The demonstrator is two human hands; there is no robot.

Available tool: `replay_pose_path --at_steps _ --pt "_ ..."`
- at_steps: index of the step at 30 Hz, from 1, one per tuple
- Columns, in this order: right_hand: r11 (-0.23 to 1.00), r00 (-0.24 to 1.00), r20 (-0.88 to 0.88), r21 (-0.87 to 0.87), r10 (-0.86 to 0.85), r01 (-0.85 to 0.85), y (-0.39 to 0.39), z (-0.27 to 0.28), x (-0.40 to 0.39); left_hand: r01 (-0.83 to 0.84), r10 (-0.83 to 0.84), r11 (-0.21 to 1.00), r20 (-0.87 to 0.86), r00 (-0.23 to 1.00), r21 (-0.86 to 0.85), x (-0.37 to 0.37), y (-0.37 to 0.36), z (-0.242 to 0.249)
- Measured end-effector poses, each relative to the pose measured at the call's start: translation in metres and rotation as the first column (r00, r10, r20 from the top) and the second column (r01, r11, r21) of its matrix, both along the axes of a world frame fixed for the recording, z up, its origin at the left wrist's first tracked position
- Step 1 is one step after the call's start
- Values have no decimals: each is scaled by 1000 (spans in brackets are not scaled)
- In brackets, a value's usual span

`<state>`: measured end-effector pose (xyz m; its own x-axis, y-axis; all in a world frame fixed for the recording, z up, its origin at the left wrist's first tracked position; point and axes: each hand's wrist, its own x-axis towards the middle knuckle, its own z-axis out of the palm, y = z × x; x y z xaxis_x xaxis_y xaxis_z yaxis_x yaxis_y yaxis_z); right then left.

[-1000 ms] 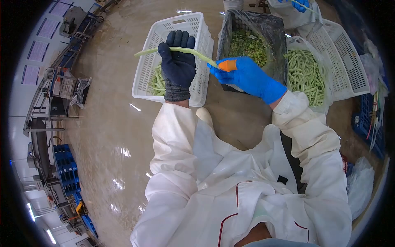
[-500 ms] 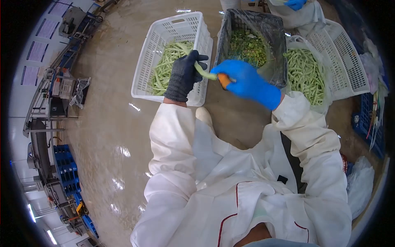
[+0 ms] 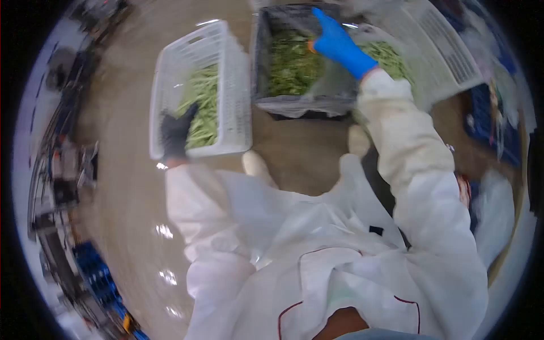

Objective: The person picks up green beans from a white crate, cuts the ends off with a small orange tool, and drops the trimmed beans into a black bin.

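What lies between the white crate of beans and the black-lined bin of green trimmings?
Only a narrow strip of bare floor separates the white crate from the black-lined bin; the head view, though blurred, shows nothing there.

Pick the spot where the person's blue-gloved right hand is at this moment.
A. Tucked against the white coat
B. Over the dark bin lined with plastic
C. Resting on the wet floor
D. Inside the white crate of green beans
B: the right hand reaches out above the dark bin of green trimmings, while the dark-gloved left hand is at the white crate of beans.
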<state>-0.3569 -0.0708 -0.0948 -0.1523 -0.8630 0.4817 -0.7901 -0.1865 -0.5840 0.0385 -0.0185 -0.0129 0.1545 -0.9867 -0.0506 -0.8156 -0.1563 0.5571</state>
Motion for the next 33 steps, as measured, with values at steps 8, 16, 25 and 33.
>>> replay_pose_path --at_steps 8,16,25,33 --pt "991 903 419 128 -93 43 66 -19 -206 -54 70 995 205 976 -80 6 4 -20" --pt "730 875 -5 549 -484 407 173 -244 -261 129 -128 991 -70 989 14 -56 17 -40" --pt "610 774 -91 562 -626 559 94 -282 -208 167 -153 928 -70 986 334 -84 25 -47" --pt "626 717 2 489 -697 607 82 -293 -192 137 -199 884 96 975 447 -118 30 -31"
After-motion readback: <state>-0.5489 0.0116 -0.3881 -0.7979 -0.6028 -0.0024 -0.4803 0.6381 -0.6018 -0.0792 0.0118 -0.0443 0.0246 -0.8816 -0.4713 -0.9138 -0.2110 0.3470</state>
